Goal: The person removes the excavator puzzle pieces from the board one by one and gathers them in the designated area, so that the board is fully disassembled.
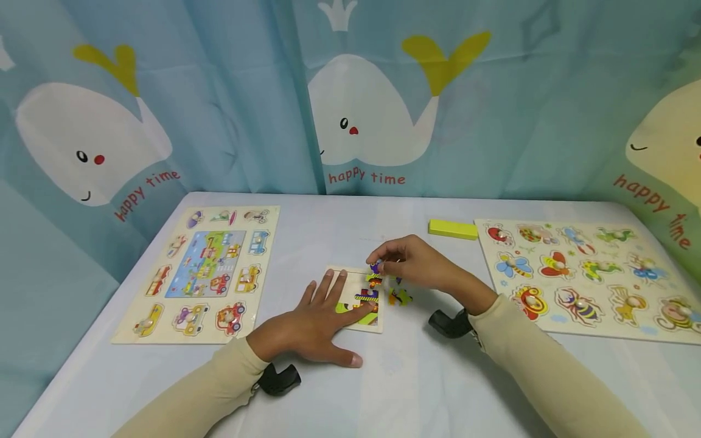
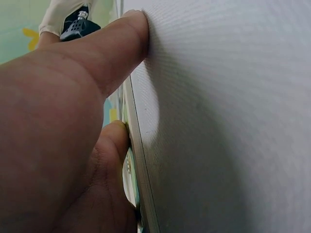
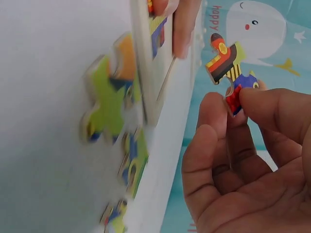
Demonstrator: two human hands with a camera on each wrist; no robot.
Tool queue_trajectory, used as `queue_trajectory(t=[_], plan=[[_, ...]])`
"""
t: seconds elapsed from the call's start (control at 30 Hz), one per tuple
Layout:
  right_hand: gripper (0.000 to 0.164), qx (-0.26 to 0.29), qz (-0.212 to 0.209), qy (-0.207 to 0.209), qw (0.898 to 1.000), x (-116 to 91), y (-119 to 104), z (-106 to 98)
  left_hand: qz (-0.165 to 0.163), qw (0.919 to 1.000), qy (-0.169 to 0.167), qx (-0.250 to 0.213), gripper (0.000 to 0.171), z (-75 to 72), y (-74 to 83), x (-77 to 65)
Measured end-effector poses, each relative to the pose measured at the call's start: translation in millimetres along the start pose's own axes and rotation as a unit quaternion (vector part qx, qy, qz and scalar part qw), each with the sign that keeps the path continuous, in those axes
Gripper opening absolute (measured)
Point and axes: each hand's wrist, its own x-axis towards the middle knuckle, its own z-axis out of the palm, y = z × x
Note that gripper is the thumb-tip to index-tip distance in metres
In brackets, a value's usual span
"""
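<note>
My left hand (image 1: pixel 314 325) lies with fingers spread over a small wooden jigsaw board (image 1: pixel 353 283), its index finger resting on the colourful pieces fitted at the board's lower right. In the left wrist view the thumb (image 2: pixel 129 36) touches the white cloth beside the board's edge. Above the board's right side, my right hand (image 1: pixel 418 264) pinches a jigsaw piece (image 3: pixel 224 60) between thumb and fingers. That piece is red, black, yellow and purple, held clear of the board in the right wrist view. Several loose jigsaw pieces (image 3: pixel 107 99) lie on the cloth along the board's right edge.
To the left lies a vehicle peg puzzle (image 1: pixel 254 316), and to the right an insect peg puzzle (image 1: pixel 531 274). A yellow block (image 1: pixel 453 229) sits near that right puzzle's upper corner. Behind the white-covered table (image 1: pixel 394 389) hangs a blue whale-print curtain (image 1: pixel 246 121).
</note>
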Motion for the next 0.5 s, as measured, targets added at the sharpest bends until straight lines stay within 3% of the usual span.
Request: queue_trajectory(t=[0.27,0.5], plan=[[0.022,-0.021,0.031,-0.021,0.999,-13.2,4.1,-14.2,-0.002,1.0,0.003,-0.002,0.086,0.8,0.8,0.0],[0.016,-0.049,0.025,-0.022,0.998,-27.0,11.9,-26.8,-0.003,1.0,0.001,-0.005,0.086,0.4,1.1,0.8]])
